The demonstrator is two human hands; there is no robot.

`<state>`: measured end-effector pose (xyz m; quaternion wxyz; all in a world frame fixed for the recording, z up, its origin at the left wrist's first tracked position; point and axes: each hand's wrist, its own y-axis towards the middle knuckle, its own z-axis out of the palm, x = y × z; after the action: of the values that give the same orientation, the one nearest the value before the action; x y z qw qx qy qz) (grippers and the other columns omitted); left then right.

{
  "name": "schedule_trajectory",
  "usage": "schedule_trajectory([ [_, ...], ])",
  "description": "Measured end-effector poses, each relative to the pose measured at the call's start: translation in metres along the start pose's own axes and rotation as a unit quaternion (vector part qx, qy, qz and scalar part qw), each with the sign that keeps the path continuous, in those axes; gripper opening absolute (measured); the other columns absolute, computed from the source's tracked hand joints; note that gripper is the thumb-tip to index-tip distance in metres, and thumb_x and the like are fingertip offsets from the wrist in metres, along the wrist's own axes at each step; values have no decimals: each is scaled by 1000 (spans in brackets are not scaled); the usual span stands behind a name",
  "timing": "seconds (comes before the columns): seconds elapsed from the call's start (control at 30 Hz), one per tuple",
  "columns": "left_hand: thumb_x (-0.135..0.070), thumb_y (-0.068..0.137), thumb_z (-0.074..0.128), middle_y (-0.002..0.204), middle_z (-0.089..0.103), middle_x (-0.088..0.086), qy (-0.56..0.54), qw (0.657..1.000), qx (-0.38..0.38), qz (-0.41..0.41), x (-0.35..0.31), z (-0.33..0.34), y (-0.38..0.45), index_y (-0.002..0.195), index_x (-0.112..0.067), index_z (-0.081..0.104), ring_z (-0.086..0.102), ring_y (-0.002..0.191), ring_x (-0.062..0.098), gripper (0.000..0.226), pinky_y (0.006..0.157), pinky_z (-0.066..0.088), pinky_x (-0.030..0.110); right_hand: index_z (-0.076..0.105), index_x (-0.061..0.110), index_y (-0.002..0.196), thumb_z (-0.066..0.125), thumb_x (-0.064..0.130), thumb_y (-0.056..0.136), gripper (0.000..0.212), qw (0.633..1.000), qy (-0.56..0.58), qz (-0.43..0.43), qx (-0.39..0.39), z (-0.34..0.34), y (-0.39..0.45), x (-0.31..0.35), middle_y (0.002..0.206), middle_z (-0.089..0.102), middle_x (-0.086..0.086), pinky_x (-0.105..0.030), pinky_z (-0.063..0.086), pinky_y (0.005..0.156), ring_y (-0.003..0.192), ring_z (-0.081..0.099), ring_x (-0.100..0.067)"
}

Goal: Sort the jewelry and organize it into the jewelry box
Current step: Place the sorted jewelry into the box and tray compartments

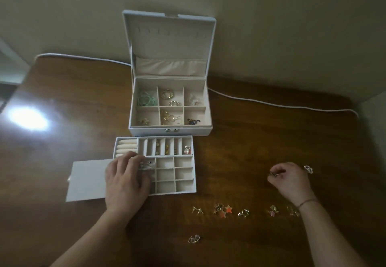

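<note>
Dark wood ran under everything, and at its left edge a white card [87, 180] lay flat on the table [261, 133] with the removable tray [186, 190] just beside it. My left hand [125, 180] reached over the tray's left column, palm down, fingers curled and pinching a small silvery piece [146, 165] above the upper left square cell. To do this well, I judged I should lower the piece straight into that one cell and let go only once it sat below the dividers, so it could not spill into the neighbouring cell. Behind the tray stood the jewelry box [170, 130], lid [169, 37] upright, its six compartments already holding green, gold and dark pieces. The tray's narrow upper slots held a few gold studs and a ring. Further right, a row of loose earrings [222, 209] waited on the bare wood near me, with a clear pair [194, 239] nearer still. My right hand [290, 181] hovered well apart from the tray, wrist bent, knuckles up, fingertips pinched on a tiny dark item [274, 173] that I could not identify. Just beyond its knuckles lay a pale ring-like piece [308, 169]. A white cable [282, 105] trailed along the far edge.
</note>
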<state>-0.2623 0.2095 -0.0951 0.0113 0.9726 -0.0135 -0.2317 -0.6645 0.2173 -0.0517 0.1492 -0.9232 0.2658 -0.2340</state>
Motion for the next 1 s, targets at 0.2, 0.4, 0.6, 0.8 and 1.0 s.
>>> schedule_trajectory([
  [0.2,-44,83,42,131,54,5,46,999,21,-15,1,-3,2,121,-19,61,38,124,29,49,105,34,51,70,22,85,77,10,77,16,975,148,-153,63,46,-47,115,98,59,10,-16,52,63,76,62,-7],
  [0.4,-34,77,60,125,56,3,52,998,17,14,4,-3,2,115,-22,62,39,119,28,40,102,27,43,69,17,87,75,11,78,12,965,167,-196,52,121,-71,202,94,58,5,-7,46,65,66,58,-5],
  [0.6,-36,77,62,126,58,2,53,998,25,30,7,-6,4,116,-25,63,39,120,26,40,105,23,41,68,14,105,67,18,87,18,984,89,-152,6,145,-71,222,113,53,4,-10,47,74,84,61,-9],
  [0.8,-37,76,63,129,56,3,52,997,25,50,10,-5,4,118,-26,60,37,122,27,43,106,20,42,65,17,118,61,19,92,26,981,51,-184,-23,150,-86,221,123,54,6,-19,50,89,109,56,-10],
  [1.0,-40,81,53,126,56,3,4,990,24,139,17,-7,0,112,-22,64,42,119,27,37,103,26,39,63,20,124,58,11,92,33,969,93,-228,-10,146,-98,193,132,54,7,-26,51,96,116,54,-8],
])
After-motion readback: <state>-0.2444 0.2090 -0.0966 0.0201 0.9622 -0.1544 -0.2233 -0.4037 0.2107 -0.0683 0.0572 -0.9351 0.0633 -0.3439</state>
